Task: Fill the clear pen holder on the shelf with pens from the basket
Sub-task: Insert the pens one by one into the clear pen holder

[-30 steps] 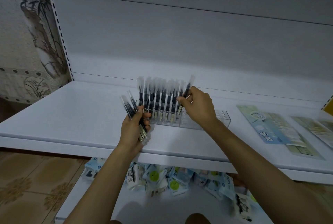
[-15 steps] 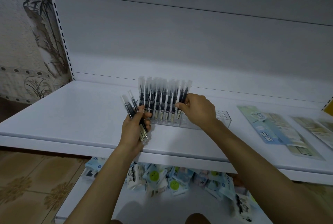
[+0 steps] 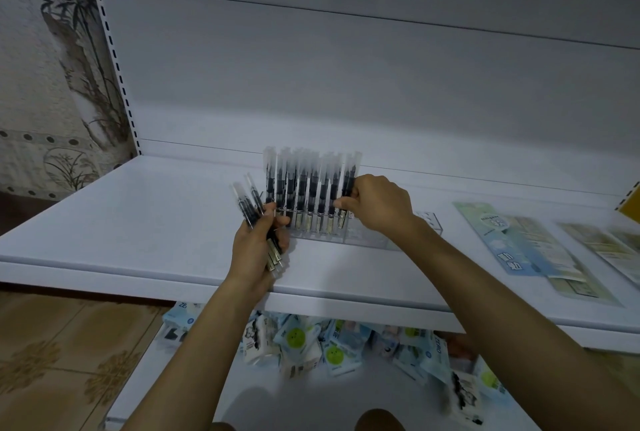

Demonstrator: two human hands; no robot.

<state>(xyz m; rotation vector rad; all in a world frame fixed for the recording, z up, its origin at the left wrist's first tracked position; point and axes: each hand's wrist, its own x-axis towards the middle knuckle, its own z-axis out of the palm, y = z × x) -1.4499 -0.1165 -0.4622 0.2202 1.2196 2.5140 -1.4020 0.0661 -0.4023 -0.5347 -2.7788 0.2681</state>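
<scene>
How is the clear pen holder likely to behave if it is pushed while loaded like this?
The clear pen holder looks like thin rigid plastic, so probably stiff and light. It sits on a smooth white shelf, so it may slide easily. Its tall upright pens fill only the left side, so it could tip.

Dim, bluish light — soft blur and wide-angle bending at edges.

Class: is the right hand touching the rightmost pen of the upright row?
Touching. The head view shows the right hand pinching the rightmost pen by its dark barrel, thumb and fingers closed on it above the clear pen holder.
</scene>
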